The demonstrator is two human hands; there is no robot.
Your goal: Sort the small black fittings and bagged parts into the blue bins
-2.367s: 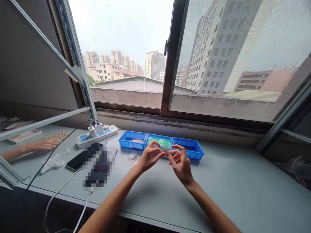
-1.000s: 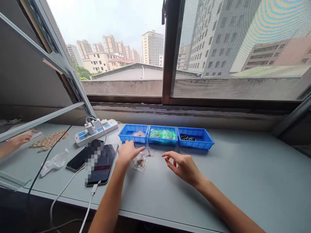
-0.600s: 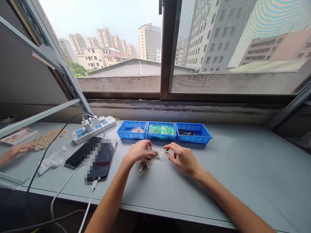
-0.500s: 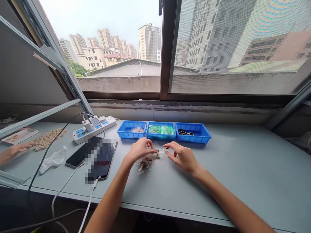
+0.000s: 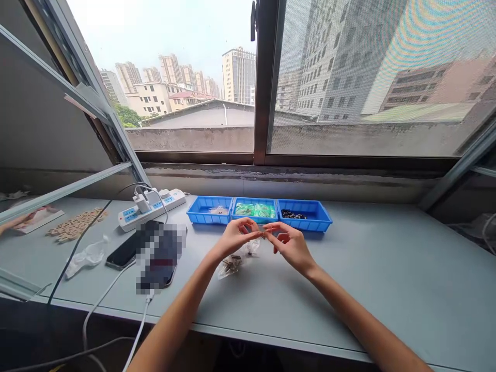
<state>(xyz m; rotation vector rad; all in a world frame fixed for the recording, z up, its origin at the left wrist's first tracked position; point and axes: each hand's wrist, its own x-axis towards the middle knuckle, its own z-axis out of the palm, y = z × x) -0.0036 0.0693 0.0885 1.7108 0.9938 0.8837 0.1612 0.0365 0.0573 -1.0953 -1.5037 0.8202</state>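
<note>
My left hand (image 5: 240, 233) and my right hand (image 5: 290, 245) meet just in front of the blue trays, fingertips pinched together. Between them is a small brownish piece (image 5: 264, 236), mostly hidden by the fingers, its kind too small to make out. Below the hands a clear plastic bag (image 5: 231, 265) lies on the table with several thin brownish metal-looking pieces inside. The bag's crumpled clear end (image 5: 252, 248) shows under my left fingers.
Behind my hands stand joined blue trays (image 5: 209, 218) with small bags, green-printed packets (image 5: 256, 210) and dark small parts (image 5: 293, 214). Leftward are a power strip (image 5: 153, 209), phone (image 5: 129, 250), tablet, cables and crumpled plastic (image 5: 87, 257). Another person's hand (image 5: 17, 221) is near wooden pieces (image 5: 77, 225).
My left hand has risen off the bag with the small piece, and my right hand has come in to meet it. The other person's hand has moved away from the wooden pieces.
</note>
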